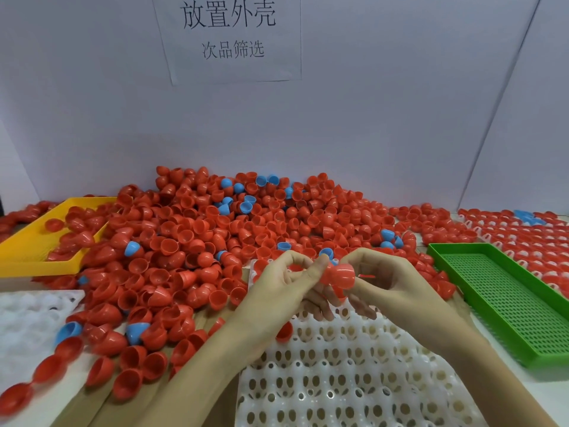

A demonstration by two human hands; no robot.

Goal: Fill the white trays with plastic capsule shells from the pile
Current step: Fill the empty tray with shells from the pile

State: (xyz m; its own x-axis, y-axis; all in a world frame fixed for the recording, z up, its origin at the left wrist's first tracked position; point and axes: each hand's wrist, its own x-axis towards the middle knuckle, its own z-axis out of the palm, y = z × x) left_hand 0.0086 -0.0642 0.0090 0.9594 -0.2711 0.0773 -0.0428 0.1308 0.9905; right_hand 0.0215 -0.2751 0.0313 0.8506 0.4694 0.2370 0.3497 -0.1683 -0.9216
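Pale wall behind red shell pile [234, 241], left hand [277, 288] and right hand [391, 285] both pinching one red shell [340, 274] above white tray [354, 374]

Two hands, left [277, 285] and right [388, 282]. Three white trays: near centre [354, 374], near left [27, 322], far right [523, 238], filled. One yellow tray [27, 257]; one green tray [505, 300]. One wall sign [228, 35]. Capsule shells in the pile [215, 241] too many to count, mostly red, some blue.
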